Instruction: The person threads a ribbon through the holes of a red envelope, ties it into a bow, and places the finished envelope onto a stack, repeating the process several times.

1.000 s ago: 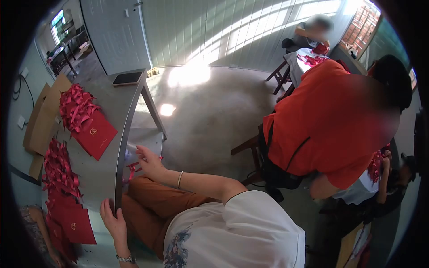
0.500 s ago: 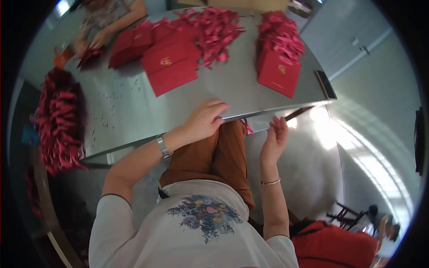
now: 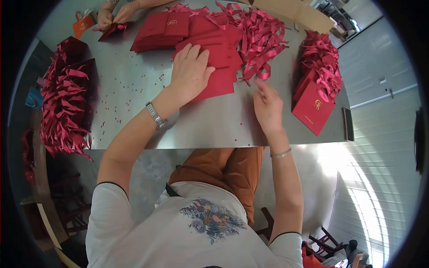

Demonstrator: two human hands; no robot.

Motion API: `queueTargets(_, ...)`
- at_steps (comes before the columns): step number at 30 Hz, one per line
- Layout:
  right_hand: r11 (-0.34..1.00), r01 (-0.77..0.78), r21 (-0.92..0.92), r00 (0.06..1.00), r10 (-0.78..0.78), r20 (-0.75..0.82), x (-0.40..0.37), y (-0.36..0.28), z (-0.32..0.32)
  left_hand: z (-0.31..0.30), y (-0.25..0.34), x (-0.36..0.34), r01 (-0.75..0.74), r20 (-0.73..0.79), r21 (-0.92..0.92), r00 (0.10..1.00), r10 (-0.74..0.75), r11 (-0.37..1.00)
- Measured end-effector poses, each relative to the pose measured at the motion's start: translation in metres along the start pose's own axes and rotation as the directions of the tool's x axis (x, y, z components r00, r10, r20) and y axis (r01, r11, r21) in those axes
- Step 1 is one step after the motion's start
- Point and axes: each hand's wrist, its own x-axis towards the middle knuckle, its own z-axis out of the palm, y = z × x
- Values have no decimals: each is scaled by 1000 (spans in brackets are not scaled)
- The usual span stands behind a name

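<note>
The left hand (image 3: 190, 73), with a metal watch on its wrist, lies flat and palm down on a red flat piece (image 3: 217, 85) a little above the centre of the frame. Its fingers (image 3: 193, 52) are stretched out and lie close together, pressing on the red surface and gripping nothing. This piece is the lowest of a loose overlapping stack on the grey table (image 3: 201, 127).

The right hand (image 3: 268, 107), with a thin bracelet on its wrist, is just right of the red piece and rests low over the table. Its fingers (image 3: 262, 87) point toward the upper part of the frame and reach the lower end of the ribbon heap (image 3: 259, 38), a tangle of dark red satin ribbons in the upper middle. I cannot tell whether they pinch a ribbon end or only touch it.

At the right of the frame stands a stack of red bags (image 3: 315, 105) with a gold sign, and more ribbons lie on top of it. A black phone (image 3: 348, 124) lies just beside it at the table edge. At the left a second ribbon pile (image 3: 62, 107) hangs over the table side. In the upper left another person's hands (image 3: 114, 15) hold a red piece, near a small orange bag (image 3: 82, 24) and a neat pile of red covers (image 3: 161, 29). Small red bits are scattered on the table.
</note>
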Motion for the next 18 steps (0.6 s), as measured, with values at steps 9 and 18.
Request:
queueTargets(9,829,464,-313,856,-328,401,70,-1,7,22,-19,12,101,-87,-11,991,-101,995)
queueTargets(18,978,162,129,987,-159,-32,26,-14,-5,-21,-9,21,236,59,-230,972,-229,944)
